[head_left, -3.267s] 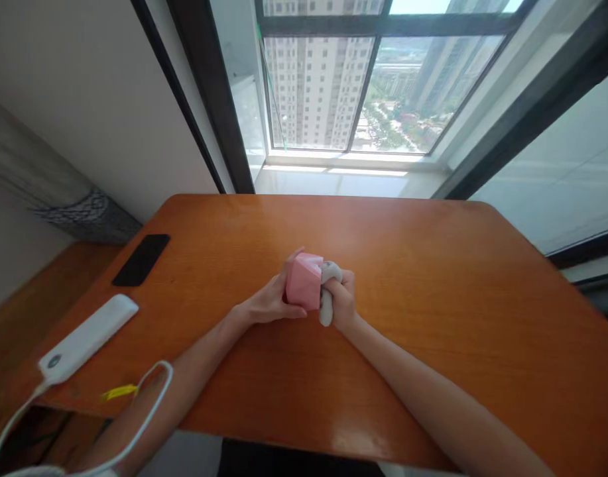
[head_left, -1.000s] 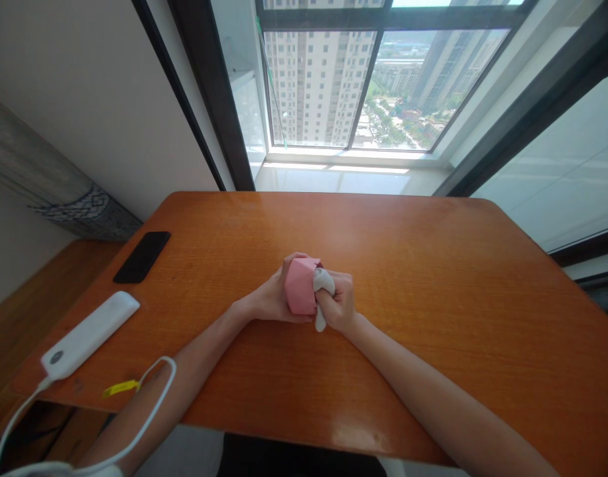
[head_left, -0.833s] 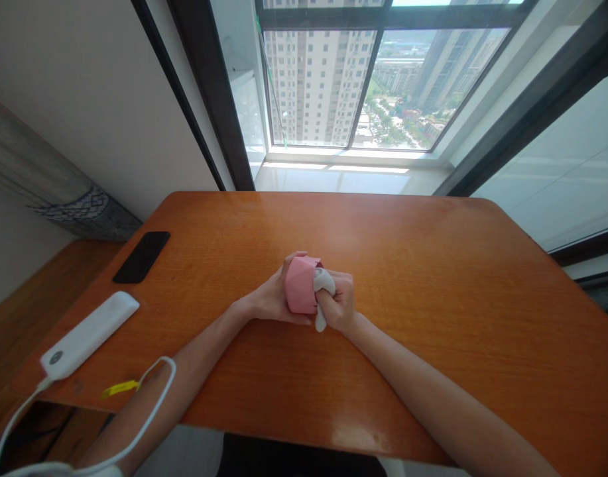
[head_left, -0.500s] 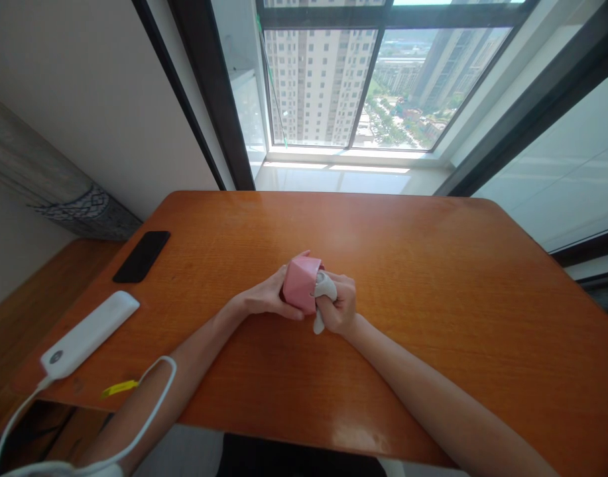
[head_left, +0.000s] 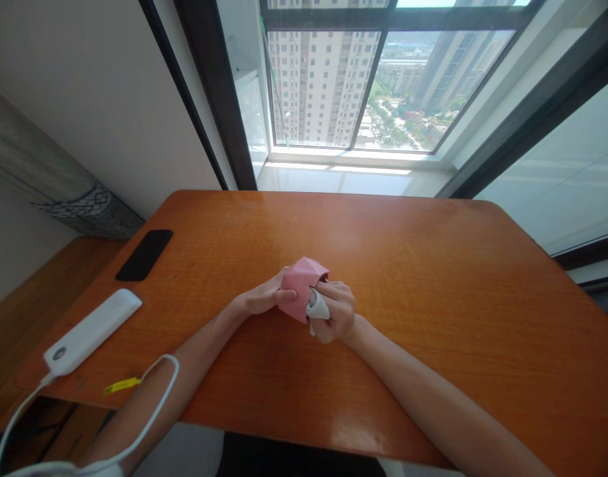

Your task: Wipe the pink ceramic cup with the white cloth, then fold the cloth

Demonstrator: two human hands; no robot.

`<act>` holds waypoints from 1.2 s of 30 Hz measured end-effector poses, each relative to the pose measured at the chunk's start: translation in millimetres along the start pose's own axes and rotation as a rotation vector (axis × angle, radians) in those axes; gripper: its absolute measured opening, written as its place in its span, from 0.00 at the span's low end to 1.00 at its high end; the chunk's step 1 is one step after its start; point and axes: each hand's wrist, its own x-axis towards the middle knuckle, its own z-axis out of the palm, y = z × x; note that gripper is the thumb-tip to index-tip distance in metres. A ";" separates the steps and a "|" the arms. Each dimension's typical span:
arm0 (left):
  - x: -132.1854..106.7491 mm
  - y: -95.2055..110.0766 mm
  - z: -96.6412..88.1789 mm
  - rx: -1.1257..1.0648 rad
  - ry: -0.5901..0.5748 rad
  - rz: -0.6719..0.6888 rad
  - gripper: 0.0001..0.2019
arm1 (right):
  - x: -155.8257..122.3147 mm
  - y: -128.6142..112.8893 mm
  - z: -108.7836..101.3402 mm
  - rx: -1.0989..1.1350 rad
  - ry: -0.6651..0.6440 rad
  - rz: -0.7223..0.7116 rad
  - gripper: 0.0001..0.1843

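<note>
A pink faceted cup-like container [head_left: 300, 281] is tilted above the table, its opening turned toward the right. My left hand [head_left: 270, 295] grips it from the left, with the thumb across its near side. My right hand [head_left: 337, 310] is closed on a white cloth [head_left: 317, 306] at the container's rim. Some of the right fingers reach to the opening, and the inside of the container is mostly hidden. Part of the cloth hangs below the right hand.
On the left of the wooden table [head_left: 408, 265] lie a black phone [head_left: 144, 255] and a white power bank [head_left: 92, 331]. A white cable [head_left: 159, 404] with a yellow tag [head_left: 122, 385] runs over my left forearm. A window [head_left: 353, 86] stands beyond the table.
The pink container has turned in my left hand, whose thumb now lies on its near side. My right hand has shifted slightly down with the cloth at the rim.
</note>
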 end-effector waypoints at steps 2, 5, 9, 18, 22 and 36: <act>0.8 -1.1 3.4 -0.012 0.009 0.008 0.55 | 2.1 -3.1 -1.2 0.025 0.042 0.019 0.19; 2.4 4.1 11.4 -0.055 0.006 0.049 0.49 | 3.9 -7.5 -3.0 0.079 0.104 0.121 0.22; -5.7 17.2 7.6 0.185 0.172 0.077 0.42 | 1.8 -8.4 -3.6 0.120 0.192 0.198 0.28; -116.7 -17.8 -165.1 1.020 1.254 -0.614 0.58 | 2.1 0.2 6.8 0.179 0.333 0.208 0.29; -162.0 -45.6 -224.0 0.816 1.278 -0.930 0.82 | 4.5 0.3 7.8 0.177 0.336 0.191 0.28; -161.8 -46.0 -244.8 0.888 1.240 -0.915 0.54 | 2.6 -0.7 5.7 0.229 0.306 0.251 0.24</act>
